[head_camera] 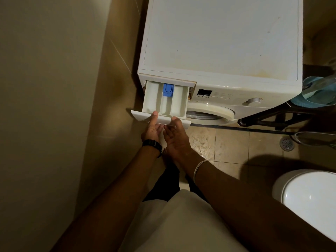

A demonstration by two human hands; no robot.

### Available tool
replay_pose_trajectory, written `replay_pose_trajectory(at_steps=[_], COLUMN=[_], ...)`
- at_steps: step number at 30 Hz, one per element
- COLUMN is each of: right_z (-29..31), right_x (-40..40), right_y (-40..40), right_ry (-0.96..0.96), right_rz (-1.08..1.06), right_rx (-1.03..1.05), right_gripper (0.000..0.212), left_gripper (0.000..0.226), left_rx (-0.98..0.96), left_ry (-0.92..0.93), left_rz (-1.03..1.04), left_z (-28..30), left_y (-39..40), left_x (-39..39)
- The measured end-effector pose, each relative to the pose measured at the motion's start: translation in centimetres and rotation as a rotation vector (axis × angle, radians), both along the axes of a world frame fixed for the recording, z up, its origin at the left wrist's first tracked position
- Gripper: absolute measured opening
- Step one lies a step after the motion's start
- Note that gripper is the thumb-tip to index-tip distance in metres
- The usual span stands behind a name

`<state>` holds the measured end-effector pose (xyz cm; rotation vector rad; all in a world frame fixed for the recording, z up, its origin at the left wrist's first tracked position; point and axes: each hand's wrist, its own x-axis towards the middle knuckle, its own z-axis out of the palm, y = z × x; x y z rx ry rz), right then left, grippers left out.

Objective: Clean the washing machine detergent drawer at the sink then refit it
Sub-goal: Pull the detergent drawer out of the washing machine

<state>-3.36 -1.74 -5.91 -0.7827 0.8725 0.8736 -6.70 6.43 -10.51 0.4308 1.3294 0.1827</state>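
Detergent drawer [164,102] sticks well out of the washing machine [221,51], wall [45,88] close on its left, tiled floor [236,142] open to the right. Left hand [152,130] and right hand [175,136] both grip its front panel, thumbs on top.

one washing machine [220,42], one detergent drawer [163,102] with three compartments, two hands, one toilet [309,195], one floor drain [287,143]
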Motion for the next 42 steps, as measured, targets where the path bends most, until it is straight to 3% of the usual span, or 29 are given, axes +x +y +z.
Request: replay_pose_trajectory(at_steps=[5, 7, 9, 11, 13, 15, 17, 20, 23, 36, 42], right_z=[0.6, 0.9, 1.0, 1.4, 2.6, 2.6, 1.9, 0.3, -0.2, -1.5, -2.3], right_x=[0.4, 0.3, 0.1, 0.7, 2.3, 4.8, 7.2, 9.2, 9.8, 10.0, 10.3], right_y=[-1.6, -2.6, -3.6, -4.1, -3.2, -1.5, 0.3, 2.7, 4.0, 4.8, 5.1], right_ry=[-0.021, -0.091, -0.377, -0.895, -1.316, -1.495, -1.517, -1.413, -1.332, -1.345, -1.371], right_rz=[0.137, 0.288, 0.444, 0.522, 0.627, 0.860, 1.118, 1.429, 1.547, 1.511, 1.449], right_rx=[-0.053, -0.218, -0.549, -0.797, -0.853, -0.888, -0.891, -0.883, -0.910, -0.946, -0.970], right_gripper=[0.034, 0.021, 0.016, 0.018, 0.015, 0.024, 0.043, 0.058, 0.065, 0.070, 0.054], left_gripper=[0.111, 0.109, 0.107, 0.109, 0.113, 0.114, 0.099, 0.061, 0.034, 0.058, 0.059], left_rx=[0.054, 0.084, 0.075, 0.048, 0.042, 0.082, 0.126, 0.155, 0.149, 0.121, 0.103], left_ry=[0.008, 0.032, 0.038, 0.028, 0.022, 0.037, 0.035, 0.025, 0.031, -0.026, -0.028], left_rz=[0.006, 0.001, 0.016, 0.018, 0.023, 0.026, 0.018, 0.016, 0.003, 0.059, -0.002], left_z=[-0.5, -0.4, -1.0, -1.9, -2.3, -1.6, -0.3, -0.1, -0.4, -0.1, 0.7], left_y=[-0.1, -0.2, -0.1, 0.0, 0.0, -0.1, -0.2, -0.2, -0.2, -0.3, -0.6], left_x=[0.0, -0.1, -0.3, -0.4, -0.3, 0.1, 0.5, 0.6, 0.6, 0.9, 0.9])
